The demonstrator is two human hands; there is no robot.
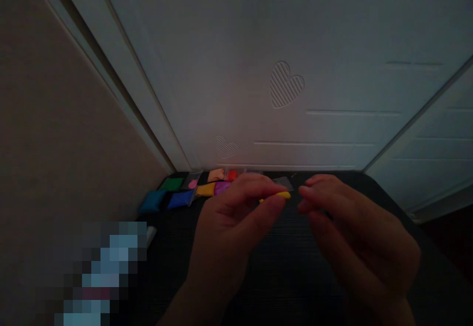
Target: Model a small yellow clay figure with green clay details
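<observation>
Softly | left hand [234,220]: grip clamped on small yellow clay-like roll [285,195] | right hand [364,232]: grip unclear | avoid denting

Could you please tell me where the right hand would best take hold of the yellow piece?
Probably by its rounded free end, coming from the right. The yellow piece looks slim, and the left hand holds it between thumb and fingers, with that end poking out toward the right hand. A light fingertip pinch should suit it; the rest is partly hidden.
</observation>
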